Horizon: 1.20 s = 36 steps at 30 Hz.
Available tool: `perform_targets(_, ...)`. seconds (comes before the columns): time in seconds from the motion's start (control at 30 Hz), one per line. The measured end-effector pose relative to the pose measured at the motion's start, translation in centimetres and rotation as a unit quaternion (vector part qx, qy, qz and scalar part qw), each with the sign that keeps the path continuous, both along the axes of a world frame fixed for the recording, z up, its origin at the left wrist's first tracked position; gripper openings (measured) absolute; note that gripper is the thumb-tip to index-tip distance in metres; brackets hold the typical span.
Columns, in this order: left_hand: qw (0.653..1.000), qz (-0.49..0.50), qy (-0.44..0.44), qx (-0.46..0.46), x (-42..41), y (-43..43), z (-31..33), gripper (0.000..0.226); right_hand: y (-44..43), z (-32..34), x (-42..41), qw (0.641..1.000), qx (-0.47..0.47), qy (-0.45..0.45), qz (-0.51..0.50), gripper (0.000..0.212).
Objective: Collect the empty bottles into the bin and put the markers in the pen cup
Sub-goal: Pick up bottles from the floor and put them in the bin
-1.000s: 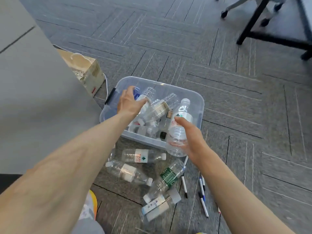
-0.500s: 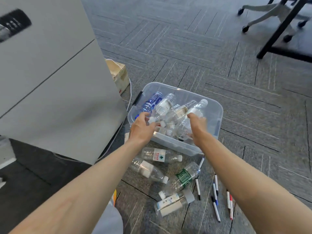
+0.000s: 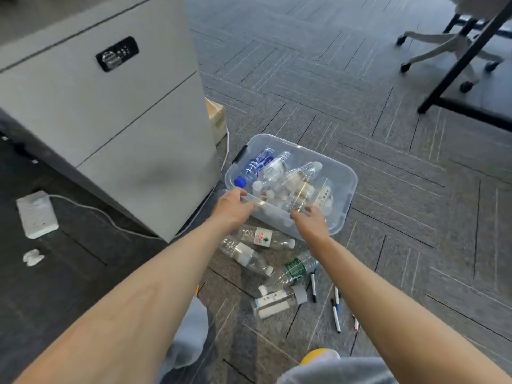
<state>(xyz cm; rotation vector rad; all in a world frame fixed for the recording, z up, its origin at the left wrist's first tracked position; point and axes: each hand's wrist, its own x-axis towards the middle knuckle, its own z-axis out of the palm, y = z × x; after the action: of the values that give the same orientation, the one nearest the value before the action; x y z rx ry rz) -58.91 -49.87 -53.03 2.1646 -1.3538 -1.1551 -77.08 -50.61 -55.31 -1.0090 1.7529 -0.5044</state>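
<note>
Both hands sit at the near rim of the clear bin [image 3: 349,173], the landmark for everything here. My left hand [image 3: 231,207] curls its fingers over that rim near the corner closest to the grey cabinet [image 3: 116,128], apparently gripping the plastic edge. My right hand [image 3: 311,221] rests on the same rim further along, fingers bent and close together; I cannot tell whether it grips the edge or only touches it. Neither hand holds a bottle.

Inside the bin lies a loose heap of empty bottles, a blue-capped bottle [image 3: 253,167] at the cabinet side. Four bottles remain on the carpet just in front of the bin: the red-label bottle [image 3: 264,237] nearest the wall, a clear bottle [image 3: 245,254] beside it, the green-label bottle [image 3: 296,270] and a white-label bottle [image 3: 278,300] furthest out. The markers [image 3: 335,311] lie scattered in front of the bin too, beyond the green-label bottle. I see no pen cup anywhere.

Risks, as I judge them: if I drag or tip the bin by this rim, the piled bottles could roll out, since they sit high. Pulling it towards me may shove the red-label bottle and send it rolling under my arms. The white cable [image 3: 224,151] runs right beside the bin's cabinet side and could snag. The thin markers could be missed or knocked further off.
</note>
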Motion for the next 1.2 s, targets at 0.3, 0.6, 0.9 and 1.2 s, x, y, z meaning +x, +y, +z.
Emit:
perform_targets(0.3,0.996,-0.071,-0.049,0.028,-0.1,8.5,1.6,0.041,8.0,2.9,0.5,0.992,-0.027,0.001,0.12,0.06)
perform_targets(0.6,0.963,-0.198,-0.139,0.118,2.3,9.5,-7.0,0.04,6.8,-3.5,1.6,0.974,-0.02,0.078,0.211,0.052)
perform_targets(0.9,0.924,-0.302,-0.209,0.102,3.4,3.2,-19.8,0.072,-0.1,-14.1,2.0,0.934,-0.021,0.171,0.314,0.069)
perform_targets(1.2,0.81,-0.463,-0.358,0.045,1.3,3.2,-29.5,0.078,-0.4,-20.8,1.1,0.902,-0.006,0.175,0.394,0.073)
